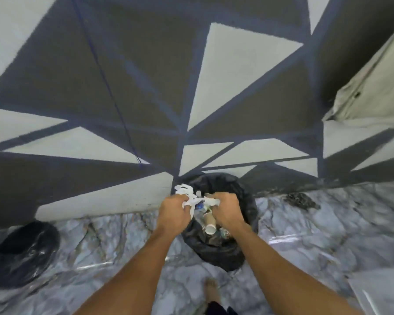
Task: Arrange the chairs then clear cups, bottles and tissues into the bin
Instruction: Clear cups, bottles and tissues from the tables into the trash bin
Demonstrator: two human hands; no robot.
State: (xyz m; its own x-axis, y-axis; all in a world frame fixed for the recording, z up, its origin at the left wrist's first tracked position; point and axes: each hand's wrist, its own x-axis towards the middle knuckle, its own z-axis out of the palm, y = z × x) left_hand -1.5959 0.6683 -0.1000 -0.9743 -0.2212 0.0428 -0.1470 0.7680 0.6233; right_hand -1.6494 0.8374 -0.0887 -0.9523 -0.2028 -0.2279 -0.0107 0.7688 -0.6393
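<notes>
Bin, lined with a black bag, stands on the marble floor against the foot of the patterned wall, seen from above. Inside the bin lie a paper cup, on its side with its open mouth toward the camera, and what appears to be a clear bottle with a blue cap, though blur makes this uncertain. Directly over the bin's far rim, both hands are closed on crumpled white tissues. The left hand is clenched around the larger wad, which sticks out above its knuckles at the bin's far-left edge. The right hand is fisted over a smaller piece of tissue just beside it, above the bin's centre. The two hands are near each other, and white paper bridges the gap between them. A bare foot stands on the floor on the near side of the bin. Well to the left of the bin, a second black bag sits by the wall. To the far right of the bin, a beige cloth hangs against the wall.
</notes>
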